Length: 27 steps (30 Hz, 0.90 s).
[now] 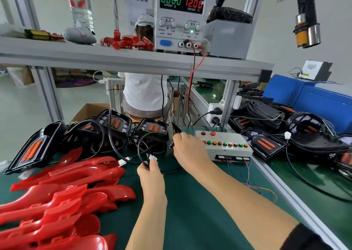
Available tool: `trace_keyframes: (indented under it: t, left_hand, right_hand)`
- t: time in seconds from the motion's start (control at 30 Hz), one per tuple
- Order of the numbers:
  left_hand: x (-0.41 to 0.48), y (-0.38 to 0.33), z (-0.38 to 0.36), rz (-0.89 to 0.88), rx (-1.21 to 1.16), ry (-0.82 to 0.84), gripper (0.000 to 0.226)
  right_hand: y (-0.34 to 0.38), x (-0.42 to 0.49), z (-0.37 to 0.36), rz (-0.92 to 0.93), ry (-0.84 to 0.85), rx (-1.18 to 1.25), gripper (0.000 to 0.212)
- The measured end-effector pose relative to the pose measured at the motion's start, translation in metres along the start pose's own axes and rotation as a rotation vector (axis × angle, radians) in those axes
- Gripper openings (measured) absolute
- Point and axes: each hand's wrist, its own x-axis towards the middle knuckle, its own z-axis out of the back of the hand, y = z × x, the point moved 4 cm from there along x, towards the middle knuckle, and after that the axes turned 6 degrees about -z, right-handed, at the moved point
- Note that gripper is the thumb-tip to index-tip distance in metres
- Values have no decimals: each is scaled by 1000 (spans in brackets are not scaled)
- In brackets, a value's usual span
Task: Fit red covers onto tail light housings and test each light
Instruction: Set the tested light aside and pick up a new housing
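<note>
Red covers (62,188) lie heaped left of the left hand (150,175), long axes running left-right. That hand pinches a white plug (152,158) on a housing's cable; the right hand (187,146) grips the housing (152,133) ahead. Keep the plug square to its socket, cable slack.

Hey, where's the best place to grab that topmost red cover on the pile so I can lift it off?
Probably the narrow raised tip of the topmost red cover, pinched across its thin edges from the right, above the pile. That end sticks up free of the other covers; the wider body lies nested among them.
</note>
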Motion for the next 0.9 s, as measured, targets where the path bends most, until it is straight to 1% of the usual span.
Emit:
trace_keyframes:
  t: [0.1,0.2,0.27,0.33,0.37,0.43,0.47,0.5,0.53,0.57,0.6,0.63,0.67,0.73,0.77,0.8,0.87,0.9]
  left_hand:
    - [-12,-6,3,41,-18,56,22]
    - [-26,-4,9,95,-41,167,58]
    - [-38,-2,16,135,-36,227,74]
    - [-46,0,23,146,0,279,79]
    - [-49,1,28,149,31,297,83]
    - [-51,6,38,153,119,328,96]
    - [-53,8,42,151,172,342,100]
    - [-54,8,47,148,224,359,99]
    - [-55,8,50,139,261,376,95]
    - [-56,7,53,130,287,394,90]
    - [-56,6,55,120,311,404,87]
    - [-58,4,57,118,337,410,86]
    - [-58,2,58,114,362,415,85]
    - [-61,-1,57,95,412,436,79]
    - [-63,-3,55,89,437,436,77]
    - [-64,-3,53,82,456,433,76]
    - [-64,-3,49,82,495,448,75]
    - [-63,-3,47,80,523,451,75]
  right_hand:
    - [10,-28,24,78,52,-35,13]
    - [21,-69,44,204,66,-124,20]
    - [29,-97,53,271,70,-162,22]
    - [37,-123,55,302,58,-133,19]
    - [40,-133,57,309,24,-105,16]
    - [45,-149,63,314,-64,-23,2]
    - [47,-154,67,303,-103,38,7]
    - [47,-158,70,283,-117,106,7]
    - [41,-159,72,223,-105,195,5]
    - [32,-159,73,143,-89,301,12]
    - [19,-157,73,12,-56,430,19]
    - [0,-155,68,-163,14,548,26]
    - [-20,-154,57,-338,135,627,35]
    - [-51,-157,30,-627,374,705,54]
    - [-58,-160,16,-727,496,782,60]
    - [-59,-162,5,-805,576,898,64]
    - [-51,-162,-9,-911,641,1140,64]
    - [-47,-161,-14,-929,654,1213,62]
